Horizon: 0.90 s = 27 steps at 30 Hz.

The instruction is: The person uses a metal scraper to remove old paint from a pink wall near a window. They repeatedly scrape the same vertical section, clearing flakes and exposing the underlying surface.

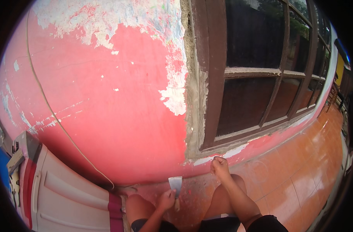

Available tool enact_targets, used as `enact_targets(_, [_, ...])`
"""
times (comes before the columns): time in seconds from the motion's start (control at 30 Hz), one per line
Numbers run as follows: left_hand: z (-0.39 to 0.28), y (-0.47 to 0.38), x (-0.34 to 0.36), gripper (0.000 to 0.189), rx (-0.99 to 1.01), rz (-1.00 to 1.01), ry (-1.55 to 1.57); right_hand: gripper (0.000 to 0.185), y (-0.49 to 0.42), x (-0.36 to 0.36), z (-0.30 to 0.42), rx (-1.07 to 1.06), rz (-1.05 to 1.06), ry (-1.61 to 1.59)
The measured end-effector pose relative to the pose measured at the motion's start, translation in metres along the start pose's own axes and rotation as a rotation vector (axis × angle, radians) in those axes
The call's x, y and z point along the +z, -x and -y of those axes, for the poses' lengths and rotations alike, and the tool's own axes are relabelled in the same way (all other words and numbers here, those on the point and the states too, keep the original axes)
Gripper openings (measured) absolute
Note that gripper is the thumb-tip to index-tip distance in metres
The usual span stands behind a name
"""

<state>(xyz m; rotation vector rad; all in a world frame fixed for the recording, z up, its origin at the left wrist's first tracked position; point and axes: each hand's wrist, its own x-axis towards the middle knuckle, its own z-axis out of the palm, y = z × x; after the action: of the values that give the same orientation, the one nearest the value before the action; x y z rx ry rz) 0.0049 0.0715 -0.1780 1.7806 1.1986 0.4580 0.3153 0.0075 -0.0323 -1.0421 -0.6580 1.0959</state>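
Low in the head view, my left hand [166,200] grips a putty knife [175,184]. Its broad metal blade points up toward the wall and its pale handle hangs below my fingers. My right hand [219,166] is curled into a fist over my right knee, near the wall under the window, and nothing shows in it. Before me stands a pink painted wall [130,116]. A whitish stripped patch [175,101] runs down beside the window, and a larger one spreads across the top. Rough bare mortar [191,116] borders the brown wooden window frame [212,95].
A grey and maroon plastic cabinet [75,191] stands close on the left, with assorted items [15,174] on it. A thin cable [43,90] hangs down the wall. Orange floor tiles [292,179] stretch right. Dark glass panes [251,101] fill the window.
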Motion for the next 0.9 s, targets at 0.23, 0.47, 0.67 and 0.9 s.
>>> enact_targets(0.23, [-0.143, 0.007, -0.031, 0.038, 0.219, -0.059, 0.466, 0.042, 0.028, 0.029, -0.001, 0.092, 0.699, 0.388])
enact_targets(0.47, [-0.319, -0.008, -0.076, 0.043, 0.403, 0.0, 0.612, 0.031, 0.035, 0.108, 0.029, -0.171, 0.531, 0.161])
enact_targets(0.67, [-0.411, -0.038, -0.108, 0.036, 0.472, 0.022, 0.544, 0.032, -0.005, 0.155, 0.091, -0.357, 0.34, -0.157])
enact_targets(0.9, [-0.422, -0.046, -0.114, 0.034, 0.386, -0.019, 0.589, 0.032, -0.012, 0.17, 0.1, -0.385, 0.148, -0.026])
